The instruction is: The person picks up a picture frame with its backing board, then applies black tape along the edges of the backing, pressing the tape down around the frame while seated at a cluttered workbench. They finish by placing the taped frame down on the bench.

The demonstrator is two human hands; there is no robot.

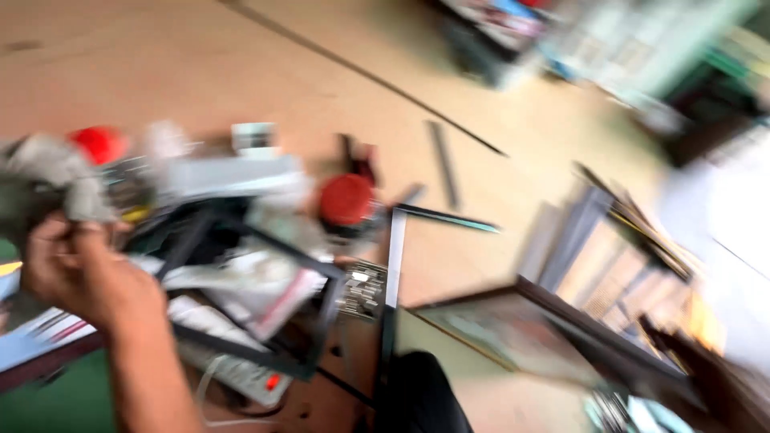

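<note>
A black rectangular frame [265,305] lies flat near the left end of the wooden worktop [241,72], over loose papers and a white remote-like slab with a red button. The one hand [76,273] in view, at the far left, is curled shut on blurred grey cloth-like stuff beside a red cap; which hand it is cannot be told. Right of the frame stands a red-lidded round container [346,200], contents hidden. Flat framed panels [609,281] are stacked toward the right edge.

Red cap [346,199] & red lid [99,143], black frame [325,309], tan floor [241,72], grey cloth [56,172].
</note>
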